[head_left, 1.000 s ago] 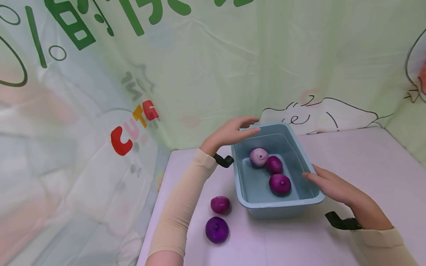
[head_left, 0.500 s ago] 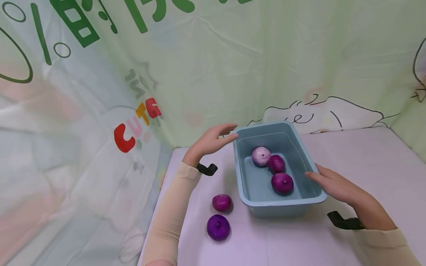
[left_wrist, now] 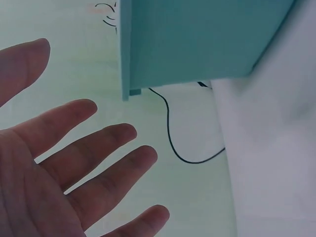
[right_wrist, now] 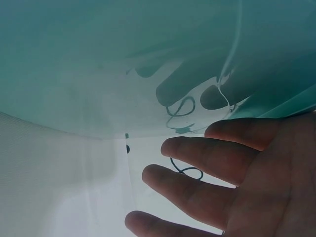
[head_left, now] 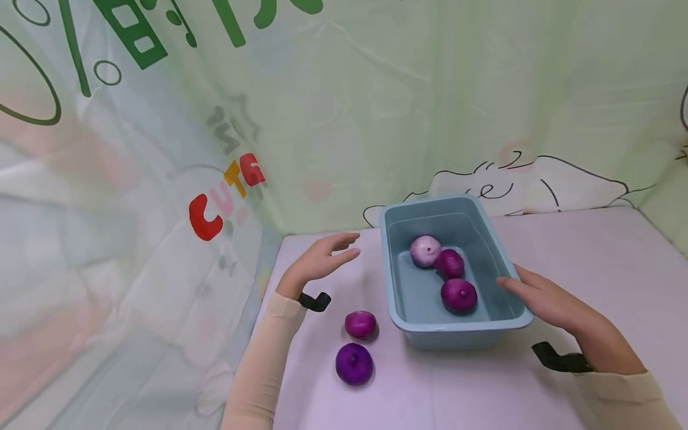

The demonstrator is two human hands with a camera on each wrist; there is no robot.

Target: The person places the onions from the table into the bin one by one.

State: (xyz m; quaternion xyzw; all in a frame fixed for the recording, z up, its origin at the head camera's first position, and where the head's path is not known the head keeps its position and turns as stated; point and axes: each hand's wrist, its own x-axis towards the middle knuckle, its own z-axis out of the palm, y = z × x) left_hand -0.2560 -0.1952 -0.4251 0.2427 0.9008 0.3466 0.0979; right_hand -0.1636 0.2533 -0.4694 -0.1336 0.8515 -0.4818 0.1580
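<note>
A blue-grey plastic bin point(head_left: 424, 327) stands on the table with three red onions point(head_left: 459, 295) inside, one of them paler point(head_left: 426, 251). My right hand point(head_left: 559, 301) is at the bin's right rim, thumb over the edge and fingers along the outer wall. In the right wrist view those fingers point(right_wrist: 197, 197) are straight beside the glossy wall. My left hand point(head_left: 321, 258) is apart from the bin, left of it, fingers spread and holding nothing. Two more onions, one reddish point(head_left: 361, 325) and one deep purple point(head_left: 354, 364), lie on the table between my left forearm and the bin.
The table point(head_left: 430, 394) has a pale lilac cover. Printed pale curtains point(head_left: 344, 119) hang behind it and along its left side. Black wrist mounts point(head_left: 315, 301) jut from both wrists.
My left hand has moved from the bin's far left rim leftward and down, away from it. The right hand stays at the right rim. The view has shifted slightly.
</note>
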